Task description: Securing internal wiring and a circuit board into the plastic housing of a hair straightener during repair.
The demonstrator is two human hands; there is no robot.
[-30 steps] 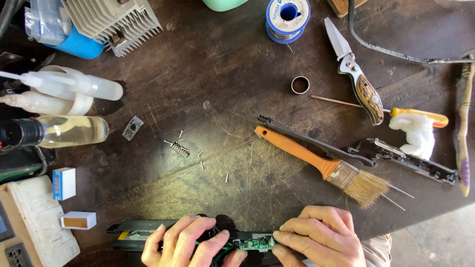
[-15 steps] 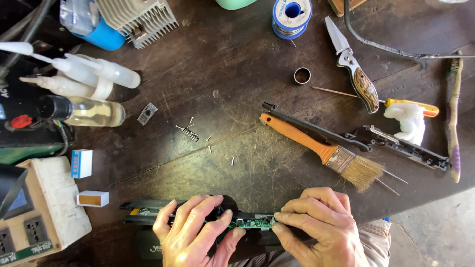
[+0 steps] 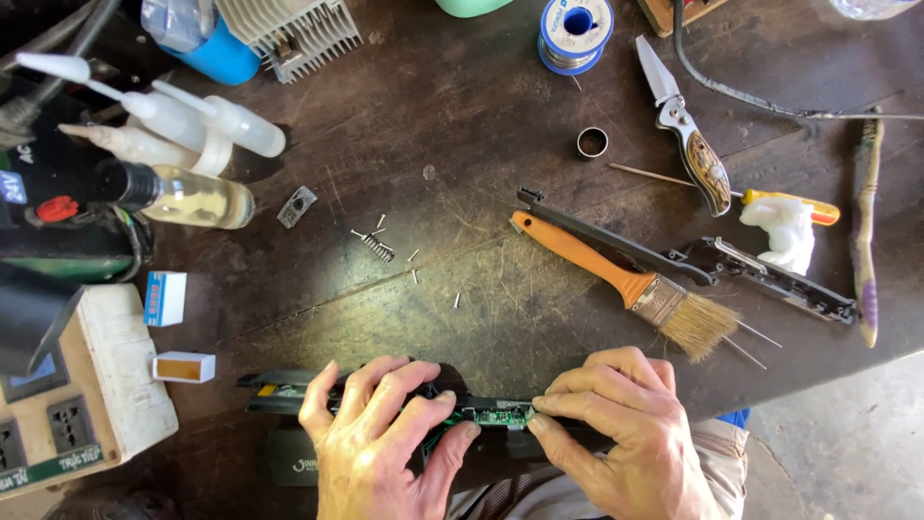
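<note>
A long, narrow black device [image 3: 289, 393] with a green circuit board [image 3: 500, 415] showing inside lies along the near edge of the workbench [image 3: 462, 125], close to the person's body, probably so that both hands can press on it from above. The left hand [image 3: 371, 438] is curled over the middle of the device, fingers bent and closed on its casing, which seems to keep it from sliding. The right hand [image 3: 616, 424] is also bent, its fingertips pinching the right end of the circuit board, as if to hold it in its place.

Small screws [image 3: 414, 256] and a spring [image 3: 377, 247] lie loose near the middle of the bench, a little apart from the device, likely kept together so they are not lost. To the right, an orange-handled brush [image 3: 616, 274] lies slanted, beside a long black part [image 3: 616, 241] and a folding knife [image 3: 688, 140]. A solder spool [image 3: 576, 31] stands at the far edge. Squeeze bottles [image 3: 164, 125] lie at the left edge, and a white socket box [image 3: 77, 404] sits at the near left corner.
</note>
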